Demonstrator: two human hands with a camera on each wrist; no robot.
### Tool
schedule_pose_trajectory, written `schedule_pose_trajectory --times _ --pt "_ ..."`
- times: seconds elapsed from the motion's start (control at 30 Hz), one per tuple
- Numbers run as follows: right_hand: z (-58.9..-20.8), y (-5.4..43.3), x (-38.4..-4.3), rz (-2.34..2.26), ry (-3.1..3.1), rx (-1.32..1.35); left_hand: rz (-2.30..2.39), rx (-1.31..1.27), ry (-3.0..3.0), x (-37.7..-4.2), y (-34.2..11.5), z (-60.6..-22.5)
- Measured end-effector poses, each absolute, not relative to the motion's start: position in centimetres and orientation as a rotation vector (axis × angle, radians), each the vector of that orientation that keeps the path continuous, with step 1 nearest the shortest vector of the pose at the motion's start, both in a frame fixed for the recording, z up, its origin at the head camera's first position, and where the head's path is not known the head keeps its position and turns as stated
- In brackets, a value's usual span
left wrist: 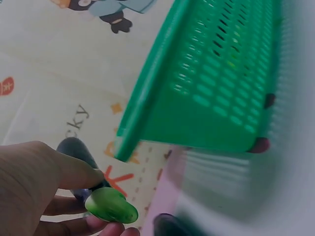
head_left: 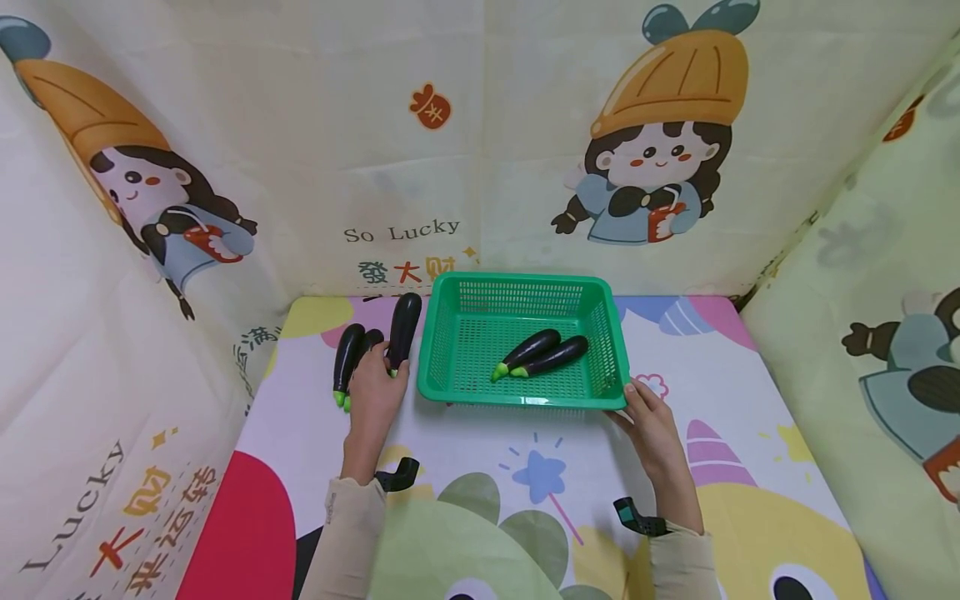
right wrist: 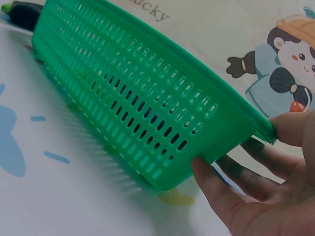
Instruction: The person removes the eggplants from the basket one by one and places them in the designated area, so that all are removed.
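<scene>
My left hand (head_left: 375, 396) holds a dark purple eggplant (head_left: 406, 321) just left of a green plastic basket (head_left: 525, 402). In the left wrist view, the thumb and fingers pinch this eggplant near its green cap (left wrist: 109, 204). Two more eggplants (head_left: 347, 358) lie on the table by that hand, one partly hidden behind the fingers. Inside the basket, a pair of eggplants (head_left: 557, 357) rests side by side on the perforated floor. With thumb above and fingers below, my right hand (head_left: 657, 425) grips the basket's near right corner, also visible in the right wrist view (right wrist: 261, 191).
A brightly printed cloth (head_left: 540, 475) covers the table. Cream fabric walls (head_left: 517, 192) with cartoon figures enclose it at the back and both sides. The basket stands near the back wall.
</scene>
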State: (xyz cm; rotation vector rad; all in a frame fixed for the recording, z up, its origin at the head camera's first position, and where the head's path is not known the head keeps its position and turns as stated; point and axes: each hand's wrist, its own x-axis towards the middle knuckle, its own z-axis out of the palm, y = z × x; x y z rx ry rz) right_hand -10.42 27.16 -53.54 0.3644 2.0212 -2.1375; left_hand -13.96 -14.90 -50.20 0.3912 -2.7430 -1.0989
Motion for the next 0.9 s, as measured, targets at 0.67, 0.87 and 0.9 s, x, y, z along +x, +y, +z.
schedule_pose_trajectory --times 0.67,0.87,0.9 --pt "-53.6 27.1 -10.4 -2.15 2.003 0.372 -1.092 0.386 -2.743 -12.4 -14.7 -54.1" --pt "-53.7 27.2 -10.5 -2.163 1.994 0.375 -1.068 0.402 -2.741 -12.0 -14.6 -54.7" --pt "-53.7 27.2 -10.5 -2.163 1.996 0.374 -1.059 0.406 -2.739 -12.0 -14.6 -54.8"
